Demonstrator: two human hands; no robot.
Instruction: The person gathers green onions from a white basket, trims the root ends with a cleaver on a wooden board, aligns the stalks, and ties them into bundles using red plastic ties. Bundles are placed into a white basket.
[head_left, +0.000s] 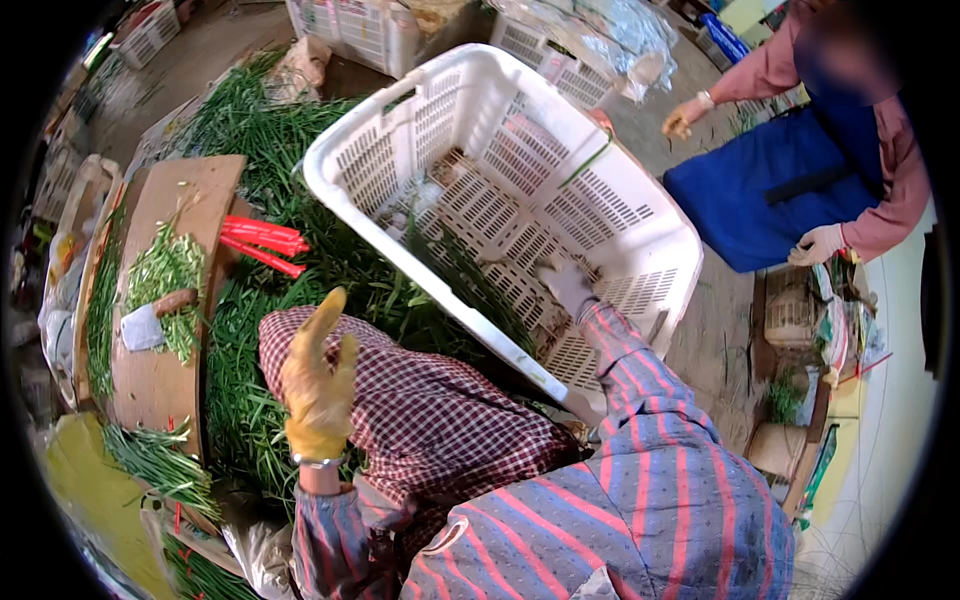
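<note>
My left hand (319, 394), in a yellow-stained glove with a metal bracelet at the wrist, is raised over my checked apron. Its fingers are apart and hold nothing. Inside a large white plastic crate (480, 322), my right hand (568, 285) reaches down near the slotted floor in a pale glove; its fingers are too blurred to tell whether they grip anything. Some long green leaves (469, 270) and brown debris lie in the crate, which stands tilted before me. Heaps of long green leafy stalks (247, 382) lie around its left side and by my knees.
A wooden board (150, 390) at left holds a small cleaver (144, 328) and cut stalk ends (166, 274). Red ties (262, 238) stick out from its edge. A co-worker in a blue apron (780, 184) is at right. More white crates (349, 30) stand behind.
</note>
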